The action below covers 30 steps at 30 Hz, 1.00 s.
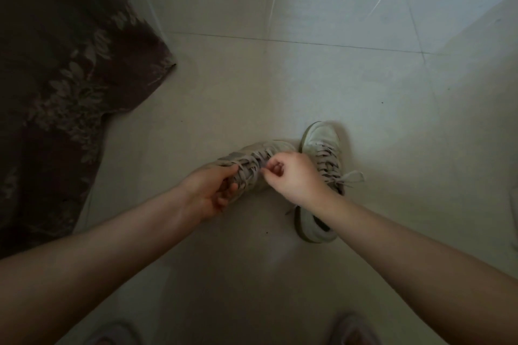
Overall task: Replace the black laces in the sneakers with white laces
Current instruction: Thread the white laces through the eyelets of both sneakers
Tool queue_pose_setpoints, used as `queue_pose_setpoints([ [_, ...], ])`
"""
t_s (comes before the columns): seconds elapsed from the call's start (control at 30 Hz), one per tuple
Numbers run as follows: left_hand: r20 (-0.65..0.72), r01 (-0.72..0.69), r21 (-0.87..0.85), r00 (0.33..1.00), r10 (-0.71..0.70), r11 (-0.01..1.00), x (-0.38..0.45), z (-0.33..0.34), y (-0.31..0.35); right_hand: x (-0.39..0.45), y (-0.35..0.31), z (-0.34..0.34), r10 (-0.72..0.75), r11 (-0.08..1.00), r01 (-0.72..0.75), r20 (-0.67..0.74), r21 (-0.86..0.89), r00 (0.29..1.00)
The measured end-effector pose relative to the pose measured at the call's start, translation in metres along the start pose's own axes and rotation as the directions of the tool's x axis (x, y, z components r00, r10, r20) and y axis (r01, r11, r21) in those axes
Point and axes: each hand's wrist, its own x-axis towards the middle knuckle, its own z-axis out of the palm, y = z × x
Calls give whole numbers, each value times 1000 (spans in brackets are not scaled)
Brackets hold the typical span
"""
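Sneakers sit together on the pale tiled floor, a little below and right of the centre of the view. One sneaker is tipped on its side with its toe toward two o'clock, and its pale laces cross over the tongue. The left hand comes in from eight o'clock and grips this shoe at the collar end, fingers curled round it and the thumb lying along the upper edge. The right hand reaches in from four o'clock, its fingers curled into a loose fist, thumb and forefinger pinching a lace strand at the shoe's lacing; the strand itself is too small and dim to trace further.

Just beside it, at three o'clock, the second sneaker stands flat on its sole with the toe at twelve o'clock, heel at six, partly hidden under the right wrist. It is laced in the same pale colour, and a tied bow hangs off its right side.

A dark cloth with a leaf pattern covers the floor from nine to eleven o'clock. Two blurred shapes lie at the bottom edge, at six o'clock; what they are cannot be told.
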Motion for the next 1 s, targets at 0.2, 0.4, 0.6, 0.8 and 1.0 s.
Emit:
queue_pose_setpoints([
  [0.2,-30,-11,8,999,12,1000,-4,8,2,-6,-7,16,203,977,-194,-125,85,971],
  [0.4,-65,22,9,998,-21,1000,-6,7,4,0,-9,18,317,946,-312,-43,91,947],
  [0.6,-117,-54,57,991,60,997,-5,1,5,-3,-11,4,235,943,-253,105,216,966],
  [0.8,-75,-188,430,967,242,883,-8,-5,3,-6,-4,-8,259,831,-344,242,438,935],
  [1.0,226,-286,956,572,789,-67,-6,-21,14,-3,10,1,282,901,-287,64,326,957],
])
